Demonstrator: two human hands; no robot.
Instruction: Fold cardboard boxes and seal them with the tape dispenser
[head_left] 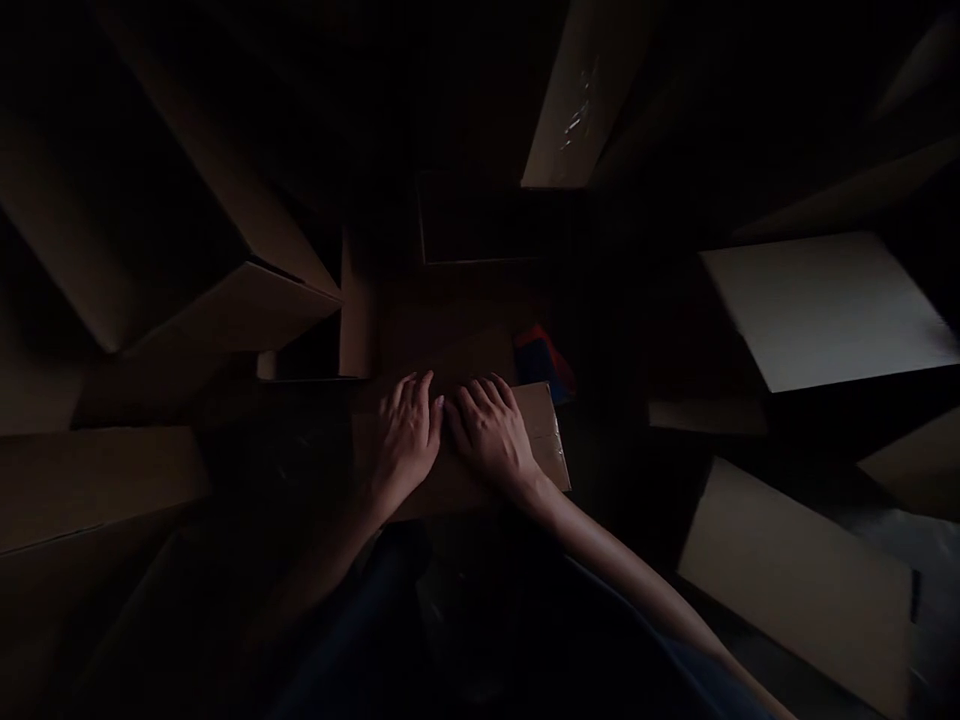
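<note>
The scene is very dark. My left hand [407, 432] and my right hand [491, 432] lie side by side, palms down with fingers stretched forward, on the top of a closed cardboard box [546, 440] in front of me. The thumbs nearly touch. Neither hand holds anything. A small red and blue object [544, 358] sits just beyond the box's far right corner.
Cardboard boxes crowd all around: a large one at upper left [225, 300], an open box [352, 330] just beyond my left hand, a pale flat sheet at right [825, 305], another box at lower right [795, 575], one at lower left [90, 480].
</note>
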